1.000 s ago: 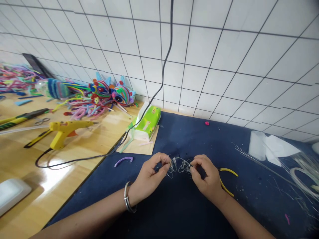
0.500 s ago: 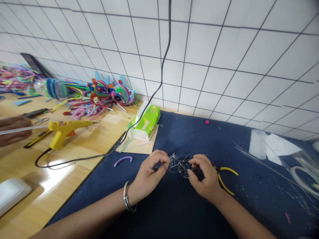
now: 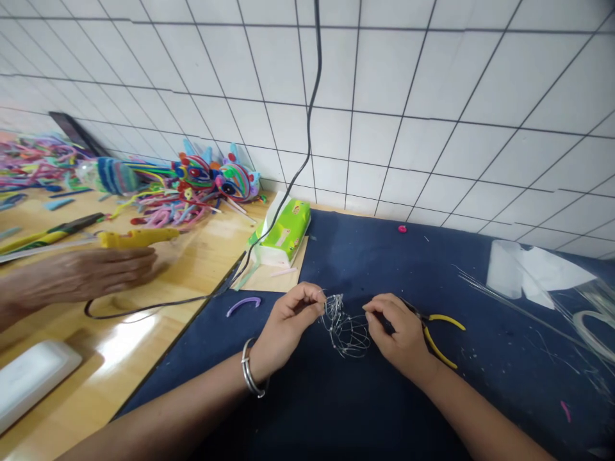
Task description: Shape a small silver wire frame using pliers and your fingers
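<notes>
A small openwork frame of bent silvery wire (image 3: 346, 331) hangs above the dark blue cloth (image 3: 398, 269). My left hand (image 3: 291, 326), with a silver bangle at the wrist, pinches the frame's upper left part between thumb and forefinger. At the other side, my right hand (image 3: 396, 330) has its thumb and forefinger closed together, where a fine strand of the wire seems to run to the tips. Just beyond the right hand lie pliers with yellow handles (image 3: 439, 342), their jaws partly hidden by it.
Another person's hand (image 3: 106, 272) is beside a yellow glue gun (image 3: 139, 239) on the wooden table. A green tissue pack (image 3: 288, 227) and a purple curved piece (image 3: 243, 303) lie left of centre. Loose wires (image 3: 509, 301) lie right. A black cord (image 3: 310, 128) hangs down.
The wire frame has turned and now hangs lower from my left hand. My right fingers have drawn to its right edge. The other person's hand has moved right, and the glue gun now lies flatter.
</notes>
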A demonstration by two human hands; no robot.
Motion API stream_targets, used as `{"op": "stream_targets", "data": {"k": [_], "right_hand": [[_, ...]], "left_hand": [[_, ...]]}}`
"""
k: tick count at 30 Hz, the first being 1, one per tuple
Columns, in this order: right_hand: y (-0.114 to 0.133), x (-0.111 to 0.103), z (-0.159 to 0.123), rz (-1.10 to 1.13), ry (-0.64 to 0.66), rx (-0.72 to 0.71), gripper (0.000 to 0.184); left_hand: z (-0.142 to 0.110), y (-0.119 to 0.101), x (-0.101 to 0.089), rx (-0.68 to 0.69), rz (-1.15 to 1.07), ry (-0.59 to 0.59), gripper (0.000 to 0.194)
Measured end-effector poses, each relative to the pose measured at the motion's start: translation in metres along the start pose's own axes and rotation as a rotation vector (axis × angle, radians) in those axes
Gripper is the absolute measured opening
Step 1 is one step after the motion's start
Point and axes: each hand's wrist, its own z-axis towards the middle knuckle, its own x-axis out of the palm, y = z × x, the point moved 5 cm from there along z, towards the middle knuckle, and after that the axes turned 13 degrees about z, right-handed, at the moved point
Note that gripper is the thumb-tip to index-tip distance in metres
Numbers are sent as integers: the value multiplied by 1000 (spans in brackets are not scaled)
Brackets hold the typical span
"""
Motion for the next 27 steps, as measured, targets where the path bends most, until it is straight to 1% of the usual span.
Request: {"op": "stream_targets", "data": {"k": [5,9,11,15,20,24,27], "right_hand": [[-4,3,-1,17,57,4,24],[-9,9,-4,-3,155,11,29],[-11,12,-5,-20,183,15,29],[-8,13,-5,-25,151,10,28],[1,13,-4,-26,128,-11,20],[5,15,-4,-22,142,-14,16],[9,19,-6,-15,154,14,12]], "left_hand": [[1,1,-1,-39,-58,-20,4],[1,1,0,-48,-101,-30,6],[1,2,0,-50,-112,-35,5],[1,1,1,-56,-160,-40,4],[1,0,3,-76,-260,-23,4],[1,2,4,-93,-308,-14,4],[0,1,6,-91,-318,-1,5]]}}
